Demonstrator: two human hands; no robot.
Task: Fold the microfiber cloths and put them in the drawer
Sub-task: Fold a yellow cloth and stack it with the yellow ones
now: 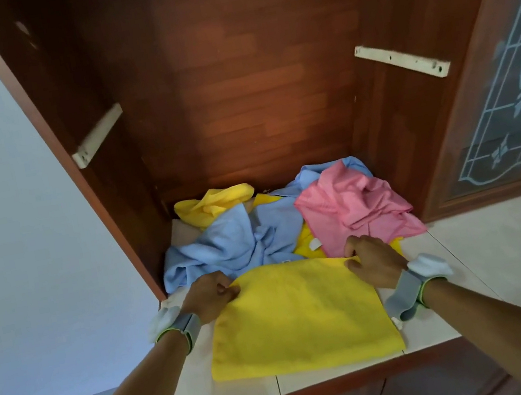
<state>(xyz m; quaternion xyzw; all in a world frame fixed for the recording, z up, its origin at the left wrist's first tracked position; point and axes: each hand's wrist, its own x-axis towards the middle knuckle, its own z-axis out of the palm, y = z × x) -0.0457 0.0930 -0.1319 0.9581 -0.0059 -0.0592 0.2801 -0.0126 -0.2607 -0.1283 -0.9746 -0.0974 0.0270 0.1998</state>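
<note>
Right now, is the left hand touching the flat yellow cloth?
Touching. The head view shows the left hand pinching the far left corner of the flat yellow cloth, fingers closed on its edge.

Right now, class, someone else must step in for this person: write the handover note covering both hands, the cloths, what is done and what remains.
Left hand pinches the far left corner of the flat yellow cloth; right hand pinches its far right corner.
The cloth lies on the tiled counter, looking folded once.
Behind it: an unfolded heap of blue cloth, pink cloth and more yellow.
Done: no finished cloth in sight.
Left: finish this fold, fold the heap, put everything in the drawer.
</note>
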